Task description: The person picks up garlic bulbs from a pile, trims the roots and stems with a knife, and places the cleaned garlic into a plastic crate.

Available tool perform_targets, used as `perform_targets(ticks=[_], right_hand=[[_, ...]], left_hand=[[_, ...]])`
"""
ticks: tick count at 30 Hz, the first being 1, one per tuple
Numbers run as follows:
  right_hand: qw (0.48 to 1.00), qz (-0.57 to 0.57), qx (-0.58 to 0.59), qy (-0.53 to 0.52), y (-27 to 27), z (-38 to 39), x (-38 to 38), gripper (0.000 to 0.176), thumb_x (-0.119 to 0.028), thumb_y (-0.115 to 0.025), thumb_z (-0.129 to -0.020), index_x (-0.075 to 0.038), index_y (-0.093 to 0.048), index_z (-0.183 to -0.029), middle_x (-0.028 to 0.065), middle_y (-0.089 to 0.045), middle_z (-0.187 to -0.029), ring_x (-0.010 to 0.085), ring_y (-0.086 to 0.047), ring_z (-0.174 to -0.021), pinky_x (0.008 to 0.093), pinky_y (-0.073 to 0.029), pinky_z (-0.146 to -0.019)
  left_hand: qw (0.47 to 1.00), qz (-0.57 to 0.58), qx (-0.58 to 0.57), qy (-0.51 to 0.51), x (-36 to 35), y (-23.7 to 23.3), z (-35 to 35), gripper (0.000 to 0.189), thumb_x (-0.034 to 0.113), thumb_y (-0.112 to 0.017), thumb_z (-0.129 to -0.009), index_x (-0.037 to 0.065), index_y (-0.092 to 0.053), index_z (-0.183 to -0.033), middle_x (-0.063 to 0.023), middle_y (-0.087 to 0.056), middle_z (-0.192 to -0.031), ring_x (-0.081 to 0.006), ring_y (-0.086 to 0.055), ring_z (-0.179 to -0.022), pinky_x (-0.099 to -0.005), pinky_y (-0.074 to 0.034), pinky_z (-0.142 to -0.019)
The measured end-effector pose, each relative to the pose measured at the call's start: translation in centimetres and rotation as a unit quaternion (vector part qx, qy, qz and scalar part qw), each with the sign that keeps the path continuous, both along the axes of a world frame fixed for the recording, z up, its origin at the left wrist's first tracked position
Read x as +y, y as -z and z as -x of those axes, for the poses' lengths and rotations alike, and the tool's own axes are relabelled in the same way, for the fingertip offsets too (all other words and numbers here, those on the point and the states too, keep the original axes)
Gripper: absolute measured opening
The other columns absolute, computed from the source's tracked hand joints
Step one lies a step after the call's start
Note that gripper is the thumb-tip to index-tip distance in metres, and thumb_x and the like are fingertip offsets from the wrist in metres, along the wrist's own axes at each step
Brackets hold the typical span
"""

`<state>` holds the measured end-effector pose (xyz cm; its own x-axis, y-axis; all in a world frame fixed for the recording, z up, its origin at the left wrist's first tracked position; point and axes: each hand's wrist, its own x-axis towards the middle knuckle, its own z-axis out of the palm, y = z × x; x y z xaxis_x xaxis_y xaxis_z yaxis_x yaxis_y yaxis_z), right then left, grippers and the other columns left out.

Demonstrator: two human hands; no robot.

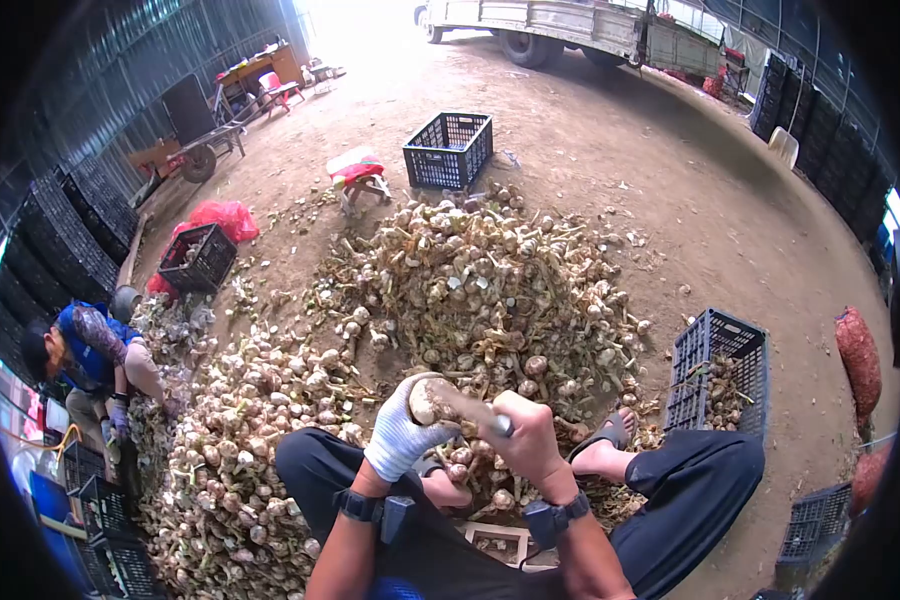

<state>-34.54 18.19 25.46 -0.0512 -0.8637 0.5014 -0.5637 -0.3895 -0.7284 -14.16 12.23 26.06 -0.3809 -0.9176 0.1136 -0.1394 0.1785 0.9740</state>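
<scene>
In a white knit glove, my left hand [395,440] is closed round a garlic bulb [423,402] in front of my lap. My bare right hand [530,440] grips a knife [467,406], its blade blurred and reaching left to the bulb. Whether the edge is cutting in cannot be made out. Behind both hands rises a big heap of garlic [490,270] with dry stalks and roots attached. Another pile of garlic bulbs [250,440] spreads to the left of my knee. Between my legs lies a small wooden frame [500,540], partly hidden.
A black crate [450,165] stands beyond the heap, beside a small stool [355,170]. Right of my knee, another crate [718,370] holds garlic and scraps. A co-worker [95,350] crouches at left. Red mesh sacks [857,360] lie far right; a truck [560,30] is parked behind.
</scene>
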Motion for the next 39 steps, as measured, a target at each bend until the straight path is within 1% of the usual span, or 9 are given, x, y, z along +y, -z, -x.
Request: perform_targets(ticks=[2,4,7,23,28,29,31,34,39], right_hand=[[0.998,0.024,0.056,-0.011,0.0,-0.4,0.0,0.023,-0.015,-0.076,-0.069,-0.005,-0.057,-0.076,0.0122,-0.058,-0.072,0.0326,-0.059,-0.061,0.0395,-0.047,-0.053],[0.991,0.042,0.122,-0.029,0.3,-0.6,0.3,0.028,-0.015,-0.079,-0.063,-0.006,-0.056,-0.078,0.0102,-0.058,-0.076,0.0316,-0.062,-0.065,0.0398,-0.048,-0.055],[0.989,0.072,0.120,-0.045,-0.6,-0.8,0.5,0.019,-0.013,-0.070,-0.066,-0.008,-0.054,-0.073,0.0086,-0.056,-0.071,0.0296,-0.061,-0.061,0.0390,-0.048,-0.055],[0.995,0.075,0.065,0.030,6.7,-1.5,-0.6,0.012,-0.013,-0.065,-0.067,-0.007,-0.056,-0.073,0.0111,-0.053,-0.068,0.0315,-0.060,-0.060,0.0411,-0.046,-0.052],[0.981,-0.077,0.083,0.157,14.9,1.4,-0.7,0.033,-0.037,-0.061,-0.089,-0.006,-0.065,-0.077,0.0189,-0.064,-0.075,0.0418,-0.063,-0.069,0.0459,-0.050,-0.057],[0.977,-0.023,0.086,0.192,15.6,2.6,0.0,0.029,-0.028,-0.063,-0.089,-0.005,-0.062,-0.073,0.0162,-0.061,-0.064,0.0311,-0.061,-0.055,0.0410,-0.046,-0.051],[0.940,-0.172,-0.096,0.277,17.0,3.1,0.3,0.024,-0.018,-0.067,-0.086,-0.002,-0.059,-0.070,0.0090,-0.054,-0.053,0.0136,-0.049,-0.047,0.0344,-0.040,-0.047],[0.931,-0.146,-0.275,0.189,13.1,0.9,-0.6,0.023,-0.016,-0.068,-0.087,0.001,-0.063,-0.072,-0.0004,-0.057,-0.055,0.0073,-0.054,-0.052,0.0318,-0.043,-0.046],[0.713,-0.273,-0.643,-0.059,6.7,-5.3,0.2,0.021,-0.022,-0.070,-0.091,-0.003,-0.063,-0.087,0.0001,-0.058,-0.063,0.0103,-0.055,-0.047,0.0299,-0.055,-0.050]], left_hand=[[0.993,0.029,-0.106,0.048,0.1,0.3,-0.4,0.069,0.018,-0.088,-0.068,0.003,-0.054,-0.125,-0.0091,-0.066,-0.112,-0.0164,-0.063,-0.103,-0.0315,-0.053,-0.091],[0.998,0.000,-0.030,0.054,0.8,-0.1,-0.2,0.067,0.018,-0.087,-0.068,0.004,-0.054,-0.125,-0.0082,-0.066,-0.111,-0.0155,-0.063,-0.103,-0.0309,-0.053,-0.091],[0.996,-0.014,0.056,0.073,0.6,0.4,-0.5,0.066,0.018,-0.086,-0.069,0.005,-0.054,-0.125,-0.0056,-0.065,-0.109,-0.0131,-0.061,-0.100,-0.0296,-0.052,-0.089],[0.982,0.098,-0.161,0.003,1.5,0.3,-0.1,0.060,0.022,-0.085,-0.065,0.004,-0.057,-0.115,-0.0096,-0.068,-0.091,-0.0201,-0.067,-0.082,-0.0328,-0.055,-0.076],[0.981,0.135,-0.134,0.040,2.4,-2.2,-0.5,0.062,0.022,-0.085,-0.063,0.002,-0.056,-0.114,-0.0104,-0.069,-0.093,-0.0202,-0.069,-0.085,-0.0328,-0.055,-0.078],[0.979,0.159,-0.117,0.055,2.8,-3.1,-0.7,0.062,0.023,-0.085,-0.063,0.001,-0.056,-0.114,-0.0105,-0.069,-0.094,-0.0199,-0.069,-0.086,-0.0327,-0.055,-0.079],[0.984,0.117,-0.134,0.002,2.4,0.3,-0.8,0.067,0.026,-0.086,-0.064,0.001,-0.054,-0.117,-0.0095,-0.069,-0.097,-0.0198,-0.068,-0.089,-0.0327,-0.054,-0.083],[0.995,0.090,-0.046,0.024,2.7,-0.8,0.6,0.073,0.027,-0.088,-0.064,0.002,-0.051,-0.122,-0.0092,-0.070,-0.099,-0.0185,-0.069,-0.090,-0.0324,-0.055,-0.083],[0.986,-0.021,0.166,0.028,1.4,1.1,0.8,0.071,0.041,-0.079,-0.078,0.001,-0.047,-0.127,-0.0091,-0.066,-0.108,-0.0183,-0.065,-0.098,-0.0320,-0.053,-0.089]])
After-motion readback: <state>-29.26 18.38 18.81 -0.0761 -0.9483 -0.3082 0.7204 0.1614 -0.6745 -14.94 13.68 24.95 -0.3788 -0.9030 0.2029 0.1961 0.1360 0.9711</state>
